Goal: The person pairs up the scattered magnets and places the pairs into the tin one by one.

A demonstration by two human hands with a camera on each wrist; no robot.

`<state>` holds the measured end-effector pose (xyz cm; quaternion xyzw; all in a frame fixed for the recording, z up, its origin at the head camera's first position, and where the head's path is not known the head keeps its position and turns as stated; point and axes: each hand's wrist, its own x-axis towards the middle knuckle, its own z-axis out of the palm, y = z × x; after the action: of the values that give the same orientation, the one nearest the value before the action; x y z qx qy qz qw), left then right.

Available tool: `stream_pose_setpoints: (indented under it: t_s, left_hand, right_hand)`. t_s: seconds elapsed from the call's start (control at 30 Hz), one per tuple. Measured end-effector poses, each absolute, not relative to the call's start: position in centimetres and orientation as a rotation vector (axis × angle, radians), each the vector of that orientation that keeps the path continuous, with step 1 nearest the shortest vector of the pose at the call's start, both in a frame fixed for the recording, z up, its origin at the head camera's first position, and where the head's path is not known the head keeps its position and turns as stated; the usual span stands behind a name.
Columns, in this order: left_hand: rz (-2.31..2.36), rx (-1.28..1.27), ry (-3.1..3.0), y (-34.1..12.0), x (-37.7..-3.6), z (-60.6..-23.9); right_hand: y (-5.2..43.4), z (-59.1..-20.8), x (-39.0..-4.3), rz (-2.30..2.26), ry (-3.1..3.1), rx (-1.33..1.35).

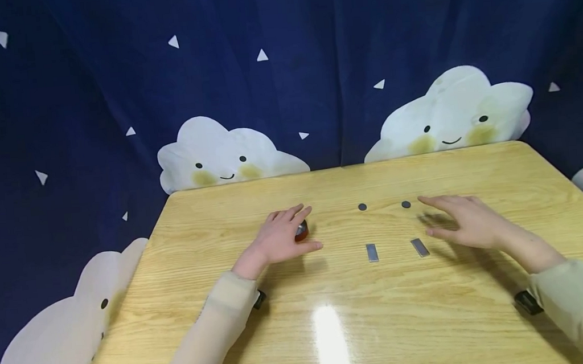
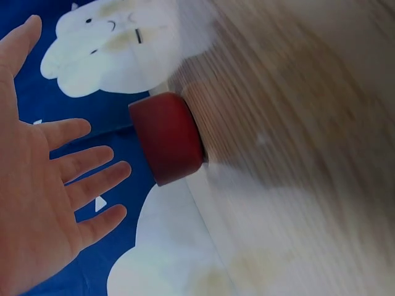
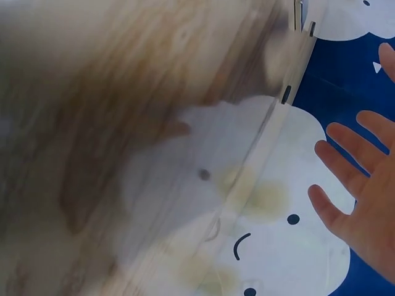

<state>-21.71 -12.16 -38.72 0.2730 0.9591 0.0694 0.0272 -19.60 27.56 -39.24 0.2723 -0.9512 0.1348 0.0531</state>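
Note:
My left hand (image 1: pixel 281 237) hovers over the table with its fingers spread, close to a small red round container (image 1: pixel 301 231) that it partly covers in the head view. In the left wrist view the red container (image 2: pixel 168 137) stands on the wood, apart from the fingertips. To the right, my right hand (image 1: pixel 466 221) is held above the table, fingers extended and holding nothing. Nearest to it are a dark round disc (image 1: pixel 406 204) and a dark flat rectangular piece (image 1: pixel 420 247). Another round disc (image 1: pixel 362 206) and a greyish rectangular piece (image 1: pixel 372 253) lie a little farther left.
All of this is on a light wooden table (image 1: pixel 184 253) with a bright glare patch near its front. A dark blue curtain (image 1: pixel 314 77) with white clouds hangs right behind the table's back edge. Small black devices (image 1: pixel 528 303) sit at both wrists.

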Motion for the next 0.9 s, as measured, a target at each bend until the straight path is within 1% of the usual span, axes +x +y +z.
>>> stream_pose_setpoints:
  t_s: [0.9]
  left_hand:
    - [0.078,0.964,2.927,-8.9,-21.3,-39.3]
  right_hand:
    - [26.6,-40.3,-19.1,0.369,-2.958,0.828]
